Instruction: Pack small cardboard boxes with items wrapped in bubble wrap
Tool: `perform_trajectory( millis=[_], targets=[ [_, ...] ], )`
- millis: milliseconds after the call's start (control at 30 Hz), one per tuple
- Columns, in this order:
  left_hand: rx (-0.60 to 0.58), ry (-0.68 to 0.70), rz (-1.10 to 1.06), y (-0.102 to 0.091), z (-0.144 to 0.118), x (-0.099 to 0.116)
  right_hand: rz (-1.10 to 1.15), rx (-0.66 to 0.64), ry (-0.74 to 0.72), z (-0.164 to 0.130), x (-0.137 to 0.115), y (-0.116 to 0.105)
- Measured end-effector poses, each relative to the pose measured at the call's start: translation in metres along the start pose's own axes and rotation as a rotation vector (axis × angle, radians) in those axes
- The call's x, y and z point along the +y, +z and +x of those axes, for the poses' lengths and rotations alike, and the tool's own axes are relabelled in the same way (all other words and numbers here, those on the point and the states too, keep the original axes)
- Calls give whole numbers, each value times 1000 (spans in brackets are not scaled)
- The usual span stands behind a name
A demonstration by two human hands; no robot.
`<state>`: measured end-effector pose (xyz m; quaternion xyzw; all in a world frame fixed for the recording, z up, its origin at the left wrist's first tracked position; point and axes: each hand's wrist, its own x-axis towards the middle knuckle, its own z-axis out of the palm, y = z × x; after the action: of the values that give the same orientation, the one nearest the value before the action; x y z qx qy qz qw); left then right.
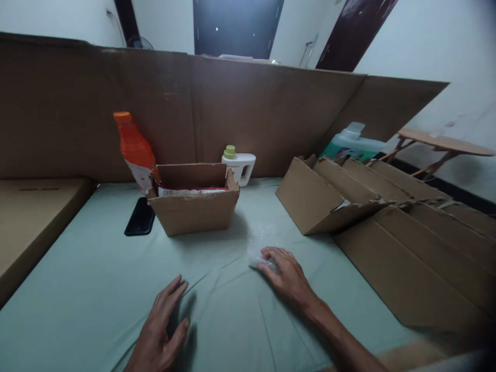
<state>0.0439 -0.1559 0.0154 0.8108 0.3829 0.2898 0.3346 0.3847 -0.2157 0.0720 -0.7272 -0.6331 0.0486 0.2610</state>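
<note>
My right hand (284,274) is closed on a piece of clear bubble wrap (264,236) that lies on the pale green cloth (228,315). The wrap's far part spreads flat beyond my fingers, and its near end is bunched under them. To the left, my left hand (163,325) is held over the cloth with thumb and fingers apart and nothing in it. Beyond both hands stands an open cardboard box (197,214), with red and white packages (191,191) showing inside. What else the box holds is hidden by its front wall.
A black phone (140,217) lies left of the box. Behind stand an orange bottle (135,147), a white jug with a green cap (242,166) and a teal jug (351,144). Divided cardboard boxes (411,263) line the right side. A tall cardboard sheet (267,113) closes off the back.
</note>
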Motion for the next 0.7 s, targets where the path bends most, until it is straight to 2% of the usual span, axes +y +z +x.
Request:
perform_trajectory(
  millis=[100,167,200,267,333,467,567,700],
  targets=[
    [-16,0,-15,-3,5,22,106,-25,-180,-28,-48,0],
    [-33,6,-23,-7,10,31,202,-61,-273,-41,-65,-9],
    [-38,10,-29,-10,14,34,233,-54,-263,-44,-66,-15],
    [-44,26,-46,-11,26,38,228,7,-154,-43,-54,-24],
    [-75,52,-57,-9,42,40,143,48,-19,-33,-31,-25],
    [-269,147,-87,4,74,55,-109,13,150,-13,12,-6],
    [-442,206,-112,6,76,74,-171,-32,147,-8,22,8],
    [-564,282,-92,-5,46,86,-54,-38,-1,-5,6,12]
  ],
)
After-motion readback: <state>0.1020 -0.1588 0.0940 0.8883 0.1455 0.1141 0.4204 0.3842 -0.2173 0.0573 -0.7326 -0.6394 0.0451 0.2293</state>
